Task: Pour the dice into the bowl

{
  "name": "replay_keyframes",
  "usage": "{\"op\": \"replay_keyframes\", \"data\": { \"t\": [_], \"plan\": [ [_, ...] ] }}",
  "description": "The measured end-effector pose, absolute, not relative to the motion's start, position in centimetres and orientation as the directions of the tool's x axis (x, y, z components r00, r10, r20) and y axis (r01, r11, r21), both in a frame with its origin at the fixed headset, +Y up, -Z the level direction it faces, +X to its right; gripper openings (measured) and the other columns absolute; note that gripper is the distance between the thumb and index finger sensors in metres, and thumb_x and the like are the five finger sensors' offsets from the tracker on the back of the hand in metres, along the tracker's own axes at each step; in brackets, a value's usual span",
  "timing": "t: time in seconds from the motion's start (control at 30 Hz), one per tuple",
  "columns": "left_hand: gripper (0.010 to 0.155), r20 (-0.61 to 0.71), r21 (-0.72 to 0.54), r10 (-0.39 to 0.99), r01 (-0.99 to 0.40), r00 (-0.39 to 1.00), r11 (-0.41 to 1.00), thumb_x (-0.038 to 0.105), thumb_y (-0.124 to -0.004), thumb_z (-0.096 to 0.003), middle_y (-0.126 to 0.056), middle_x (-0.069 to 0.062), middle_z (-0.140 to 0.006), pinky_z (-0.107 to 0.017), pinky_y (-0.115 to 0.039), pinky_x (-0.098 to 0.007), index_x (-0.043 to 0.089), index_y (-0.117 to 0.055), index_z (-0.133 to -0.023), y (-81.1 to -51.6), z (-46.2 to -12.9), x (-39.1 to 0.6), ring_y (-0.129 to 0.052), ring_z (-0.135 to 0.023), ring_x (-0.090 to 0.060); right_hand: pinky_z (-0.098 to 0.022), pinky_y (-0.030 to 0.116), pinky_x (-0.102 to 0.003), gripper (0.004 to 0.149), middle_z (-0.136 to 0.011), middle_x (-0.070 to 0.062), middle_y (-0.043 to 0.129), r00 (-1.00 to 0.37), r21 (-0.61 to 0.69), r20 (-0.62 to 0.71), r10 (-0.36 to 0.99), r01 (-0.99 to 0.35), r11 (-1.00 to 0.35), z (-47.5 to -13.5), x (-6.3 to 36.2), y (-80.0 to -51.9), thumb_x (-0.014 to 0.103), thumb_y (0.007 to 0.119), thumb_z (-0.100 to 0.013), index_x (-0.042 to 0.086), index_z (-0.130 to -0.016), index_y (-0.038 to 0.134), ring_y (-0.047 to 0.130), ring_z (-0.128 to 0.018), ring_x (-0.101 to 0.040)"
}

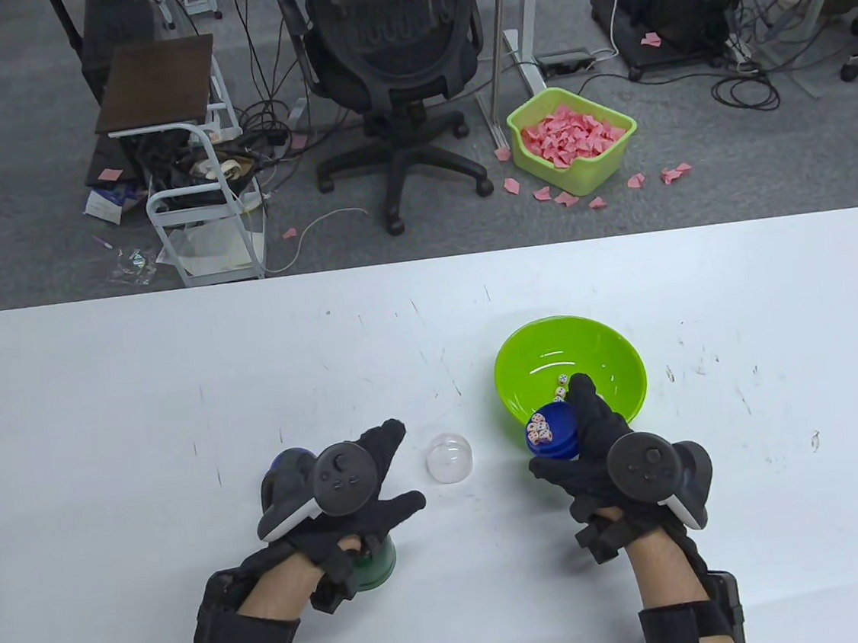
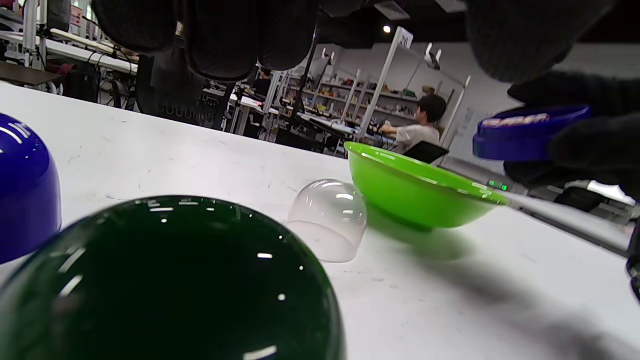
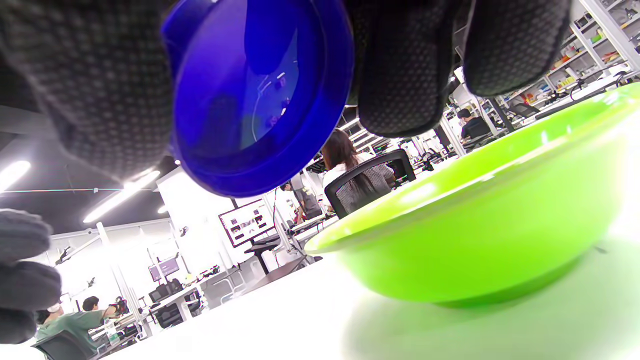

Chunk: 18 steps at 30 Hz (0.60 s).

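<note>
A lime green bowl stands on the white table right of centre, with a few dice inside. My right hand grips a shallow blue dish holding several dice, raised at the bowl's near-left rim. The dish shows from below in the right wrist view, beside the bowl. My left hand rests over a dark green dome cup, fingers spread. The green cup, bowl and blue dish show in the left wrist view.
A clear dome cup stands upside down between my hands, also in the left wrist view. A blue dome cup sits under my left hand's far side, also in the left wrist view. The table's far edge borders open floor.
</note>
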<state>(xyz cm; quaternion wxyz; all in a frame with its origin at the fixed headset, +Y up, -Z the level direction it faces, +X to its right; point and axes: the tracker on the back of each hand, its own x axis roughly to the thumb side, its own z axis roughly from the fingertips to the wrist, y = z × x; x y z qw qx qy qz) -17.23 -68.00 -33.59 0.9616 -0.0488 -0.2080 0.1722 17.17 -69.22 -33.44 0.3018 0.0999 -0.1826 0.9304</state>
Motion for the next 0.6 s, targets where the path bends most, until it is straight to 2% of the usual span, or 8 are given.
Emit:
{"op": "replay_keyframes", "data": {
  "t": [0.13, 0.33, 0.6],
  "plan": [
    [0.089, 0.375, -0.139, 0.450, -0.431, 0.811, 0.892, 0.066, -0.077, -0.0424, -0.061, -0.012, -0.115, -0.075, -0.061, -0.061, 0.028, -0.037, -0.112, -67.8, -32.7, -18.8, -0.069, -0.102, -0.040, -0.060, 0.071, -0.067, 0.107, -0.100, -0.033, 0.072, -0.781, -0.287, 0.307, 0.544, -0.621, -0.730, -33.5, 17.1, -69.3, 0.048, 0.099, -0.032, -0.006, -0.106, 0.043, 0.091, -0.070, -0.046],
    [0.089, 0.358, -0.125, 0.559, -0.555, 0.748, 0.823, 0.066, -0.077, -0.0430, -0.062, -0.012, -0.114, -0.075, -0.061, -0.062, 0.027, -0.038, -0.112, -68.4, -32.5, -20.2, -0.069, -0.102, -0.040, -0.060, 0.074, -0.064, 0.103, -0.098, -0.033, 0.074, -0.775, -0.320, 0.295, 0.559, -0.631, -0.706, -33.5, 17.2, -69.2, 0.049, 0.100, -0.031, -0.007, -0.103, 0.051, 0.094, -0.070, -0.044],
    [0.087, 0.358, -0.125, 0.576, -0.573, 0.735, 0.810, 0.065, -0.077, -0.0430, -0.063, -0.011, -0.114, -0.075, -0.061, -0.062, 0.027, -0.039, -0.112, -69.3, -32.6, -21.2, -0.069, -0.102, -0.040, -0.062, 0.073, -0.063, 0.101, -0.099, -0.032, 0.071, -0.775, -0.328, 0.270, 0.572, -0.633, -0.702, -33.7, 17.3, -69.1, 0.048, 0.100, -0.031, -0.005, -0.101, 0.050, 0.092, -0.073, -0.044]
  ]
}}
